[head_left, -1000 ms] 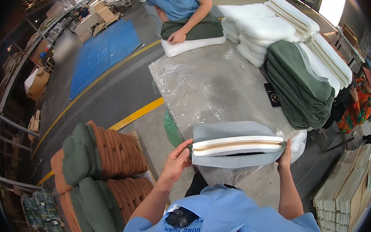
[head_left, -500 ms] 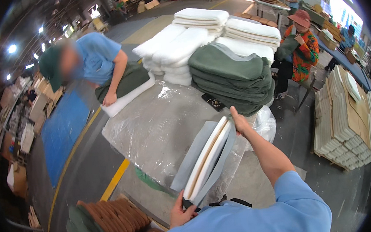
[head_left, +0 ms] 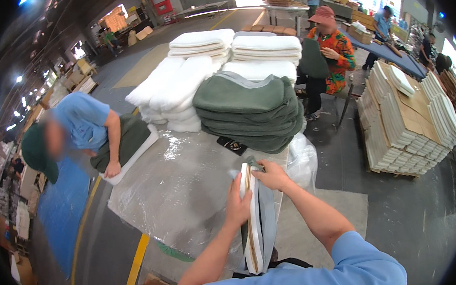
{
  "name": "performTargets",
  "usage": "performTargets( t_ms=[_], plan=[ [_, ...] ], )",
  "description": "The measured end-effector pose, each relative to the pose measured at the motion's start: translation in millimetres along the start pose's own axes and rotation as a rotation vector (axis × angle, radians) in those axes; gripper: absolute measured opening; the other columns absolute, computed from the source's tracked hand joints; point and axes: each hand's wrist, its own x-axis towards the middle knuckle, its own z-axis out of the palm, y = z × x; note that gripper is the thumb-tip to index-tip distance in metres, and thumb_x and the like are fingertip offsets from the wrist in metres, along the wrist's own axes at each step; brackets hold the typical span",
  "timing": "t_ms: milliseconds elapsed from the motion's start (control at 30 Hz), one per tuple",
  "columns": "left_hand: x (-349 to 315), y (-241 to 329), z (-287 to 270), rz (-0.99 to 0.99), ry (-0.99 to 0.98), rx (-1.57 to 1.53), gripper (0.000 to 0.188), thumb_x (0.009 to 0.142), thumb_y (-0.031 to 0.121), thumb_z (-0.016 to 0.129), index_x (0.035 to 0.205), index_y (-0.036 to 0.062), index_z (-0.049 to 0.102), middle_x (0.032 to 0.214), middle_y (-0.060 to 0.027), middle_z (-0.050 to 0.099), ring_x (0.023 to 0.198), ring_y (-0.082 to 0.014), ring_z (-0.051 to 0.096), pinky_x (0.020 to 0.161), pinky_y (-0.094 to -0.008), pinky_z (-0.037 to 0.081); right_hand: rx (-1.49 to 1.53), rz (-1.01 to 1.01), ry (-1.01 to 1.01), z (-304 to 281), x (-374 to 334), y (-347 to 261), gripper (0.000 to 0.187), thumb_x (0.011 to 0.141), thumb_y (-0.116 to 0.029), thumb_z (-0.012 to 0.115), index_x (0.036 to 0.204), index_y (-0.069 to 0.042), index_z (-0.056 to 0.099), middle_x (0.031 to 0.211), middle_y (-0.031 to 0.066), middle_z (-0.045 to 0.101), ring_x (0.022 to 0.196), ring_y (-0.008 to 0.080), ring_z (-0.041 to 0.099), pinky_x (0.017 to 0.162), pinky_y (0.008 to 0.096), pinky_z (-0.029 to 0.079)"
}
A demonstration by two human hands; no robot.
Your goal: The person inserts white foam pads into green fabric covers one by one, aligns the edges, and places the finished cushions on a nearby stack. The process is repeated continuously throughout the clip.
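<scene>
On edge in front of me stands a long cushion pad [head_left: 252, 221], two white foam layers with a thin brown board between them. Its grey-green fabric cover [head_left: 267, 214] hangs open along both sides. My left hand [head_left: 237, 202] grips the pad's left side near its far end, fingers pointing away from me. At that far end, my right hand [head_left: 271, 175] is closed on the gathered edge of the cover. The pad's near end reaches my body. Just beyond my hands, a stack of dark green fabric covers [head_left: 249, 108] rests on the plastic-covered table [head_left: 156, 185].
White padding stacks [head_left: 181, 87] stand behind the green covers, with a black phone-like object [head_left: 232, 145] in front. At left a co-worker [head_left: 84, 121] presses a green-covered pad. Another person [head_left: 333, 54] sits beyond, holding green fabric. A pallet of stacked boards [head_left: 408, 123] stands right.
My left hand has moved from the pad's near end up to its far end, beside my right hand. The pad has turned to point more straight away from me.
</scene>
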Motion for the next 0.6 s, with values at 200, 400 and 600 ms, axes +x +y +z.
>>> performTargets(
  t_ms=[200, 400, 600],
  plan=[
    [93.9, -33.3, 9.7, 0.143, 0.036, 0.140, 0.049, 0.091, 0.007, 0.062, 0.140, 0.0034, 0.063, 0.138, -0.0244, 0.062, 0.132, -0.0400, 0.058, 0.112, -0.0448, 0.046, -0.156, -0.067, 0.008, -9.1, 19.7, -6.8, 0.039, 0.102, -0.034, 0.061, 0.118, 0.000, 0.072, 0.110, 0.0278, 0.073, 0.108, 0.0430, 0.070, 0.093, 0.0499, 0.054],
    [116.8, -25.6, 16.0, 0.138, -0.096, 0.162, 0.036, 0.090, 0.007, 0.065, 0.124, 0.0056, 0.075, 0.128, -0.0180, 0.068, 0.119, -0.0338, 0.066, 0.102, -0.0402, 0.053, 0.040, -0.130, -0.001, -10.6, 30.1, 17.8, 0.037, 0.106, -0.032, 0.054, 0.109, 0.001, 0.072, 0.096, 0.0249, 0.074, 0.094, 0.0416, 0.070, 0.086, 0.0494, 0.052],
    [120.8, -18.3, 16.8, 0.075, -0.091, 0.165, 0.025, 0.093, 0.007, 0.068, 0.116, 0.0075, 0.078, 0.120, -0.0135, 0.069, 0.109, -0.0272, 0.068, 0.096, -0.0351, 0.054, 0.316, -0.107, -0.078, 1.4, 33.8, 27.8, 0.038, 0.108, -0.032, 0.053, 0.119, 0.001, 0.069, 0.094, 0.0206, 0.073, 0.086, 0.0345, 0.068, 0.083, 0.0453, 0.051]
  ],
)
